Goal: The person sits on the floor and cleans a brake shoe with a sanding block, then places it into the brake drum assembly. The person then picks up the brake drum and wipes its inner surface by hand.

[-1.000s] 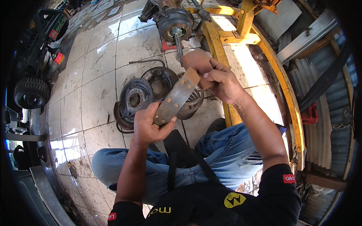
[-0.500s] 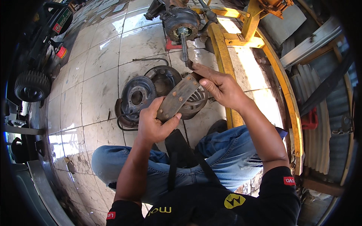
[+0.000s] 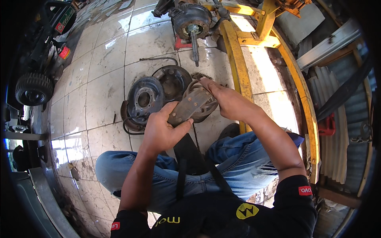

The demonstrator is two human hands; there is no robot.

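Observation:
A worn, curved brake shoe point(image 3: 186, 107) with rivets along its brown lining is held above the floor in front of me. My left hand point(image 3: 160, 129) is closed round its lower left end, thumb on the near edge. At the far end, my right hand point(image 3: 230, 99) lies over the shoe with its fingers pressed together; its thumb is hidden. Beneath the shoe, a ribbed round drum point(image 3: 204, 115) is partly covered. Left of my hands lie a dark backing plate point(image 3: 154, 99) with a central hole and another round brake part point(image 3: 177, 79).
An axle hub with a protruding shaft point(image 3: 194, 47) stands ahead, over something red. A yellow steel frame point(image 3: 238, 67) runs along my right. Off to the left are a vehicle's tyre point(image 3: 33, 89) and a red-yellow can point(image 3: 64, 53). A hose point(image 3: 158, 59) lies on the tiles.
My right hand has turned and shifted slightly, hiding its thumb. The brake shoe has tilted, with its far end lower and curved edge showing. My left hand keeps its grip.

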